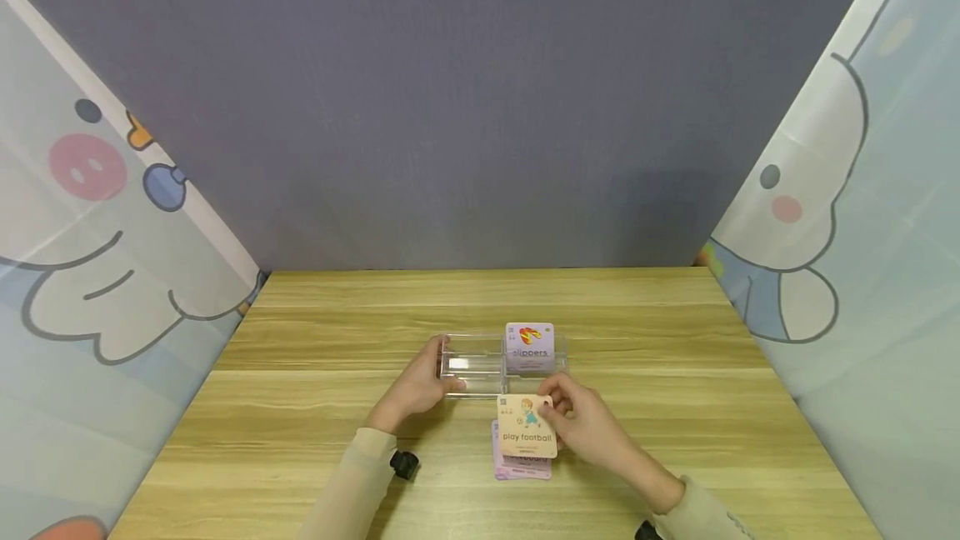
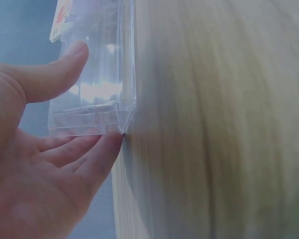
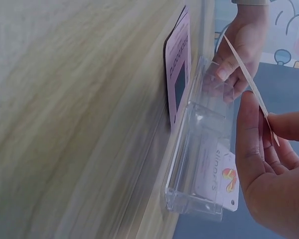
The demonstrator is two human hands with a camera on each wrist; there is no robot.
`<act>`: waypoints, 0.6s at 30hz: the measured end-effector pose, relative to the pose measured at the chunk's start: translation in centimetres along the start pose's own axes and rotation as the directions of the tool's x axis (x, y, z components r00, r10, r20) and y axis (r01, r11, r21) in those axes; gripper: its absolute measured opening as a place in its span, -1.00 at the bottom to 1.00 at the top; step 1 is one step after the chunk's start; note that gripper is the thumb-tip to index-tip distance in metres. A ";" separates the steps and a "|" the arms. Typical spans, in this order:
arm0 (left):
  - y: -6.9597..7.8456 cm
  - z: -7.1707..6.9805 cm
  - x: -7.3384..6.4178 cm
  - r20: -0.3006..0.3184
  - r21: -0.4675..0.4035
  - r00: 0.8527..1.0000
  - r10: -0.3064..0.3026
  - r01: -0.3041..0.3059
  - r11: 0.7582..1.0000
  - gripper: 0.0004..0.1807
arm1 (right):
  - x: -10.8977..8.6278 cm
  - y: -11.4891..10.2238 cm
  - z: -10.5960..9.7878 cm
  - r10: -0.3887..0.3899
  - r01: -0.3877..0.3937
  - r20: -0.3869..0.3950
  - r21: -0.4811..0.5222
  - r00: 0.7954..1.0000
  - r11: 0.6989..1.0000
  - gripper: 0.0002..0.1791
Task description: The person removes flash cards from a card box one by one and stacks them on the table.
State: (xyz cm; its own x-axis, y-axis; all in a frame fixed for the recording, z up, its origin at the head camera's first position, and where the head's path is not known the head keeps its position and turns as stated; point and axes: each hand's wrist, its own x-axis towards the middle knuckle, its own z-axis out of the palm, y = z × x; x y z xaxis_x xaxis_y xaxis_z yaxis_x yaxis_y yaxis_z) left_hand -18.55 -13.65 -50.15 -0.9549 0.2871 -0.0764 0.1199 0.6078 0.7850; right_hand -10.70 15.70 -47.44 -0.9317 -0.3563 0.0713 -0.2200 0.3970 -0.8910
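Observation:
A clear plastic box (image 1: 472, 367) with compartments rests on the wooden table. My left hand (image 1: 418, 382) holds its left end, with the thumb (image 2: 72, 62) along the near side and the fingers at the end wall. In the right compartment stands a "slippers" card (image 1: 530, 347), also visible in the right wrist view. My right hand (image 1: 588, 427) pinches a cream "play football" card (image 1: 525, 427) by its right edge, between thumb and fingers. Beneath that card in the head view, a small pile of purple cards (image 1: 522, 473) lies in front of the box, partly hidden; the top one reads "blackboard".
The wooden table (image 1: 337, 315) ends at a dark grey panel (image 1: 480, 123) at the back. Cartoon-printed curtains (image 1: 67, 273) hang along both sides. Each wrist carries a small black device (image 1: 405, 465).

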 end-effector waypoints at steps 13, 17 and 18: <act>0.1 -0.1 0.1 0.017 -0.016 1.000 -0.004 0.005 1.000 -0.07 | 0.1 0.1 0.5 0.050 -0.050 0.038 0.007 0.998 0.999 -0.82; 0.1 -0.1 0.0 0.023 -0.019 1.000 -0.009 0.009 1.000 -0.07 | 0.1 0.2 0.5 0.053 -0.055 0.067 0.031 0.996 0.998 -0.82; 0.1 -0.1 0.0 0.023 -0.020 1.000 -0.010 0.011 1.000 -0.07 | 0.2 0.2 0.5 0.050 -0.052 0.071 0.027 0.996 0.998 -0.82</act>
State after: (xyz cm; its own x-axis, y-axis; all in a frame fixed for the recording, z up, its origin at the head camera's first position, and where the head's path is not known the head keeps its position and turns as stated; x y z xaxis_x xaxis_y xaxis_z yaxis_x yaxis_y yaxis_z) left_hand -18.60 -13.70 -49.99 -0.9495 0.2979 -0.0986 0.1044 0.5962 0.7960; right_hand -10.74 15.27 -47.88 -0.9188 -0.3947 -0.0056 -0.1630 0.3923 -0.9053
